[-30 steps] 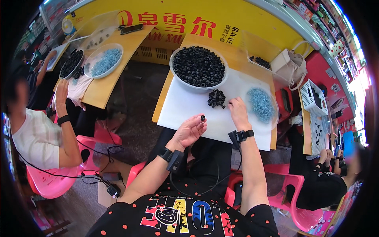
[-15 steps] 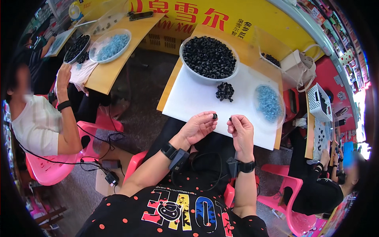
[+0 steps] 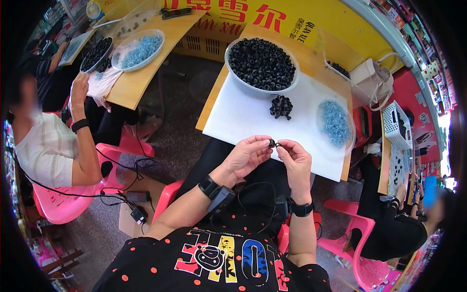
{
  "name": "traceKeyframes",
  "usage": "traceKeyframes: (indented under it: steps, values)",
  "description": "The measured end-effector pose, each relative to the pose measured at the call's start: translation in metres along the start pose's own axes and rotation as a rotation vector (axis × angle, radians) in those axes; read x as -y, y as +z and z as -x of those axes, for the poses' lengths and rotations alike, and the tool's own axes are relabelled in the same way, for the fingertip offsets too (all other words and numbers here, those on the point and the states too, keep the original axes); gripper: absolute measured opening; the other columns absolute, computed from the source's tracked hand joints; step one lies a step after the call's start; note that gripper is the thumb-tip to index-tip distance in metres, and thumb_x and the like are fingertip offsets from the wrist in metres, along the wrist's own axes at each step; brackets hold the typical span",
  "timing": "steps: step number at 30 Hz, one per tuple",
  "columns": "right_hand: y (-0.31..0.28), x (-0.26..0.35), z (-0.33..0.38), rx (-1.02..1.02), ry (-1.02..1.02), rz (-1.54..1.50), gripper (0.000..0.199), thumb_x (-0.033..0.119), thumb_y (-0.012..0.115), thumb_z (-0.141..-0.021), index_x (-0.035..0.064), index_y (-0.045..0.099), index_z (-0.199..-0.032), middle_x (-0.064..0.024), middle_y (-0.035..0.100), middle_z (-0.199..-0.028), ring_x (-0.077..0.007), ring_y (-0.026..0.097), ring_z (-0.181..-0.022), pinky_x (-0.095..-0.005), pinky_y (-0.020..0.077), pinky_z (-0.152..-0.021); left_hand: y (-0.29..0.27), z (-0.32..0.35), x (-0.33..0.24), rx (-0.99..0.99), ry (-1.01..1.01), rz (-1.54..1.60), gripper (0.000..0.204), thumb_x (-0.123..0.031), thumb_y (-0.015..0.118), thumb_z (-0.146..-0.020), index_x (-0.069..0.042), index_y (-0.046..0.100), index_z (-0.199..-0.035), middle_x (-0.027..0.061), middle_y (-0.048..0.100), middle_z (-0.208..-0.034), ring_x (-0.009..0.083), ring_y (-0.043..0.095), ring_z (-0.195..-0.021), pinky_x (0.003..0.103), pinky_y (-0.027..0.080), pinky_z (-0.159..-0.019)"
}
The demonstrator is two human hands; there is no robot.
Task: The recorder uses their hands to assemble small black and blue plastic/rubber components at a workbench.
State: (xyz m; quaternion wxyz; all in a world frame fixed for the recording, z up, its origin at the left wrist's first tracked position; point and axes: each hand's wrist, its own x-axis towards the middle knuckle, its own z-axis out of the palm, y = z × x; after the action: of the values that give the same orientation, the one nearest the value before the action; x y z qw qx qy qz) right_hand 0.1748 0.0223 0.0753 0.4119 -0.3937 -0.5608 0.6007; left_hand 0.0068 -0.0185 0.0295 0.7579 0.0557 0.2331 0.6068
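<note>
Over the near edge of the white mat (image 3: 233,119), my left hand (image 3: 246,156) pinches a small black ring-shaped piece (image 3: 272,143) between thumb and fingertips. My right hand (image 3: 296,160) is closed close beside it, thumb and forefinger together on a tiny dark part (image 3: 278,144) that meets the ring piece. Its exact kind is too small to make out. Beyond my hands lies a little heap of black pieces (image 3: 281,107). A white bowl (image 3: 262,89) full of similar black pieces stands behind that, and a clear dish of small light-blue pieces (image 3: 334,124) sits to the right.
A clear-walled bin (image 3: 335,53) and a cream handbag (image 3: 372,78) stand at the table's far right. On the left, a person (image 3: 53,141) sits on a pink chair (image 3: 68,202) at another table. Another person (image 3: 394,233) works on the right. Black cables (image 3: 131,170) trail across the left side.
My hands have come together from a short gap apart, so the right fingertips and their tiny part now meet the black ring piece in the left hand.
</note>
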Motion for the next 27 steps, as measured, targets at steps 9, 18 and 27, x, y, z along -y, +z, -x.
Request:
traceKeyframes:
  steps: [9, 18, 27]
  values:
    - [0.01, 0.004, 0.002, -0.029, -0.178, 0.358, 0.016, 0.0, 0.072, -0.088, -0.0013, 0.072, -0.104, -0.0076, 0.071, -0.094, -0.0105, 0.067, -0.081, -0.0238, 0.0536, -0.073, -0.004, 0.001, 0.0, -0.047, 0.032, -0.054, 0.018, -0.008, 0.067, -0.096, -0.003, 0.065, -0.113, 0.0059, 0.07, -0.101, 0.0139, 0.067, -0.091, 0.029, 0.057, -0.085]
    - [0.014, 0.003, 0.005, -0.063, -0.354, 0.541, 0.016, -0.002, 0.074, -0.085, -0.0013, 0.072, -0.101, -0.0118, 0.071, -0.093, -0.016, 0.068, -0.076, -0.0269, 0.0548, -0.069, -0.008, 0.0, 0.003, -0.041, 0.042, -0.106, 0.018, -0.007, 0.066, -0.096, -0.001, 0.066, -0.113, 0.0067, 0.07, -0.101, 0.0135, 0.067, -0.091, 0.028, 0.057, -0.085]
    - [0.018, -0.001, 0.008, -0.047, -0.295, 0.536, 0.014, -0.002, 0.074, -0.086, -0.0026, 0.072, -0.1, -0.0099, 0.072, -0.094, -0.0133, 0.067, -0.08, -0.0247, 0.0528, -0.072, -0.017, -0.001, 0.01, -0.027, 0.085, -0.116, 0.017, -0.004, 0.067, -0.095, -0.002, 0.067, -0.112, 0.0071, 0.069, -0.104, 0.0146, 0.067, -0.093, 0.03, 0.057, -0.086]
